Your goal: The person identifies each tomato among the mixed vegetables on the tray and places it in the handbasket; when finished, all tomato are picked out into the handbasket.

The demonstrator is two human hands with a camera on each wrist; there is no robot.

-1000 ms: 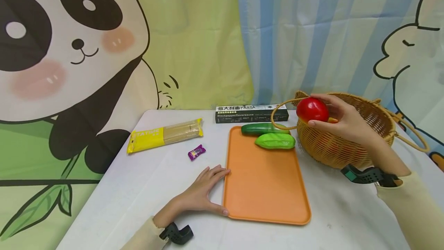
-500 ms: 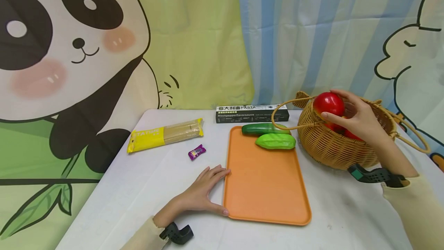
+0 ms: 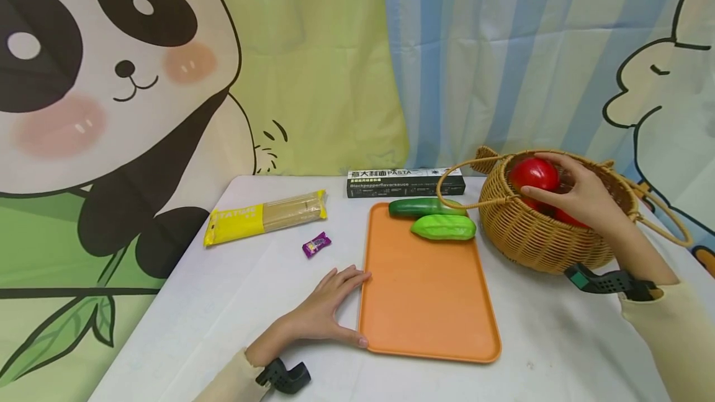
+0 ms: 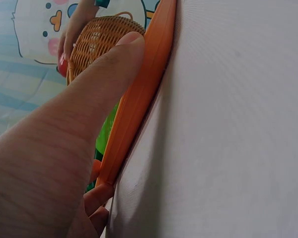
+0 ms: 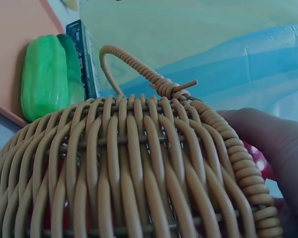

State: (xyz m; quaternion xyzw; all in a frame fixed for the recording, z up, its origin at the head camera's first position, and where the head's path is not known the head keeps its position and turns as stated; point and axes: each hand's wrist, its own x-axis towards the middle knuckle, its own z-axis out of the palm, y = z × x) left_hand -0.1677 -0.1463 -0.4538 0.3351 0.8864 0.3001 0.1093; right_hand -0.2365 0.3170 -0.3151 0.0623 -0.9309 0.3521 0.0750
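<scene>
My right hand [image 3: 586, 196] grips a glossy red apple [image 3: 534, 174] between thumb and fingers, just inside the mouth of the wicker basket [image 3: 544, 244]. More red fruit [image 3: 570, 217] lies beneath it, partly hidden by the hand. In the right wrist view, the basket's weave [image 5: 124, 163] covers most of the apple. My left hand [image 3: 324, 310], fingers spread, touches the left edge of the orange tray [image 3: 430, 296]; the thumb [image 4: 126, 54] lies against the tray's side in the left wrist view. A dark green cucumber [image 3: 416, 206] and a light green ridged vegetable [image 3: 444, 227] lie at the tray's far end.
A black and white pasta box [image 3: 404, 185] stands behind the tray. Left of it lie a yellow pasta packet [image 3: 265, 219] and a small purple wrapped candy [image 3: 316, 244]. One basket handle [image 3: 441, 188] reaches over the tray's far right corner. A printed curtain [image 3: 329, 67] hangs behind.
My right hand has carried the apple rightward from beyond the basket's left rim, then lowered it into the basket's mouth. My left hand and the tray have stayed in place.
</scene>
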